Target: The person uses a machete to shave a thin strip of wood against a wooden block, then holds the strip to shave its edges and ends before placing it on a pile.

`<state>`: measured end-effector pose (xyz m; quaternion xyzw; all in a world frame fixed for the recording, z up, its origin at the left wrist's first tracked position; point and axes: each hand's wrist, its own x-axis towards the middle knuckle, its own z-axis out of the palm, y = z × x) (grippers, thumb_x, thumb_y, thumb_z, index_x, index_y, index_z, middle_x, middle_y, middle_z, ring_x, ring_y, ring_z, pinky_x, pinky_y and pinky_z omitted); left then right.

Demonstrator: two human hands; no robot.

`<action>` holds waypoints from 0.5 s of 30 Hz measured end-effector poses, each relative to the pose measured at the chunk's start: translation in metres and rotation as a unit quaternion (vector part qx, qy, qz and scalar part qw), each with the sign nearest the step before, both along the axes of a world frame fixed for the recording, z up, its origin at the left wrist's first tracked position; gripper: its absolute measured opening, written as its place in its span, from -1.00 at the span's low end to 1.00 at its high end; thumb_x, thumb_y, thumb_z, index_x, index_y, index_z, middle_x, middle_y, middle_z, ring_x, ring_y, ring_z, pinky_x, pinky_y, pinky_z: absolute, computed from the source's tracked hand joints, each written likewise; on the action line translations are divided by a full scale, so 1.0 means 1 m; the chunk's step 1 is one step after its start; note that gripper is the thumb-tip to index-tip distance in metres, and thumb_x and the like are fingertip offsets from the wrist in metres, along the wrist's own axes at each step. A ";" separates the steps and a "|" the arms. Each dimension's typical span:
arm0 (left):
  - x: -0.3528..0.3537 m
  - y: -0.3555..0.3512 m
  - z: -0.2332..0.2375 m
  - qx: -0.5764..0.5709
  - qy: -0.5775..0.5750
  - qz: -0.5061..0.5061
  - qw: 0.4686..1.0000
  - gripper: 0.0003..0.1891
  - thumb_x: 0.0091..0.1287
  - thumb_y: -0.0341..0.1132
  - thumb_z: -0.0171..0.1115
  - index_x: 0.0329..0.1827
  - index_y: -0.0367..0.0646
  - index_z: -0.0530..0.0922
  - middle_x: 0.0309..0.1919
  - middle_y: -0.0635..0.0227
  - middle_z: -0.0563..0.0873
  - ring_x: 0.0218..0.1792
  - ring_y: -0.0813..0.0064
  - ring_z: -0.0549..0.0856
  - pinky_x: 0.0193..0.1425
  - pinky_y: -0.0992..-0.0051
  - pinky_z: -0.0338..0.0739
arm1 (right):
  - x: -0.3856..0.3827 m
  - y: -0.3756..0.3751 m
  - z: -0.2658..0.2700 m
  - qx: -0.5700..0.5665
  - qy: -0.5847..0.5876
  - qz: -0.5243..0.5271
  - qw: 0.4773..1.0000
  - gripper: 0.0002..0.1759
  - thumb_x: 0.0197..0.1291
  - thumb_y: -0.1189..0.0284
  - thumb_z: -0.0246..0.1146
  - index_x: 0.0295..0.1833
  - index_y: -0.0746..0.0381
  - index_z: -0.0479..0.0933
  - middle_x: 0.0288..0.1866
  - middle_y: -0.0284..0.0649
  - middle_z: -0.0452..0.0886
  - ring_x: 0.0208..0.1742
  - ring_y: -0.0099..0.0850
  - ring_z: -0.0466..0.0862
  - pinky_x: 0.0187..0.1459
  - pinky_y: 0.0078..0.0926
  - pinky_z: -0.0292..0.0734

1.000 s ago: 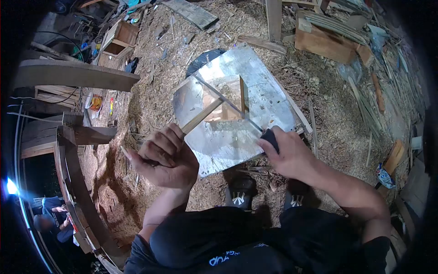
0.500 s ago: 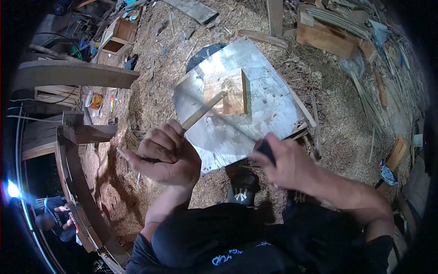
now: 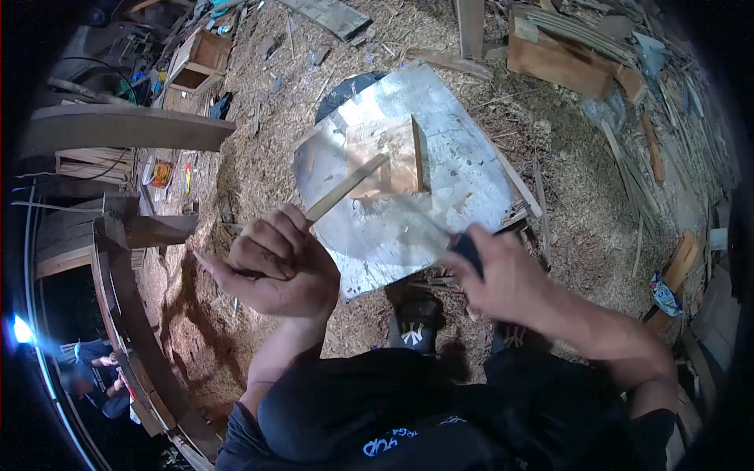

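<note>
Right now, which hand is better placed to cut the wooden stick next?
Likely right: the right hand holds the dark-handled blade pointing toward the wooden stick; the left hand is shut around its near end.

We hold a pale, squared wooden stick (image 3: 345, 188) in our left hand (image 3: 271, 263), fist closed round its lower end. It slants up and right, its free end above the metal sheet (image 3: 463, 157). Our right hand (image 3: 503, 279) grips a dark-handled knife (image 3: 465, 245). Its blade is blurred and angled toward the stick.
</note>
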<state>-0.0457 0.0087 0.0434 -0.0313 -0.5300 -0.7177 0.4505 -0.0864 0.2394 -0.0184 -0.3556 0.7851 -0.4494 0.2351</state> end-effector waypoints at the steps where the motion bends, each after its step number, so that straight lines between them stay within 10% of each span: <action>1: 0.001 -0.003 0.000 -0.005 -0.010 -0.020 1.000 -0.26 0.65 0.14 -0.50 -0.78 -0.02 0.13 -0.83 0.45 0.13 -0.75 0.52 0.05 -0.50 0.44 0.14 | -0.009 0.000 -0.003 0.024 -0.028 -0.028 0.999 -0.54 0.52 0.19 0.14 -0.20 0.45 0.41 -0.64 -0.03 0.57 -0.65 -0.10 0.67 -0.59 -0.18 0.55; 7: -0.001 0.000 0.000 -0.008 0.014 -0.074 0.997 -0.26 0.65 0.11 -0.49 -0.78 -0.03 0.15 -0.84 0.43 0.15 -0.76 0.50 0.06 -0.52 0.43 0.12 | 0.000 -0.007 0.018 -0.015 -0.060 0.039 0.997 -0.53 0.57 0.14 0.02 -0.18 0.40 0.42 -0.58 -0.19 0.57 -0.73 -0.39 0.59 -0.82 -0.52 0.42; 15: 0.003 -0.007 -0.003 0.018 0.008 -0.061 0.998 -0.26 0.64 0.08 -0.48 -0.81 -0.03 0.12 -0.85 0.42 0.13 -0.78 0.49 0.07 -0.56 0.44 0.12 | -0.004 -0.012 0.013 -0.026 -0.024 0.009 0.999 -0.56 0.55 0.19 0.09 -0.21 0.42 0.39 -0.63 -0.18 0.56 -0.73 -0.33 0.62 -0.77 -0.45 0.55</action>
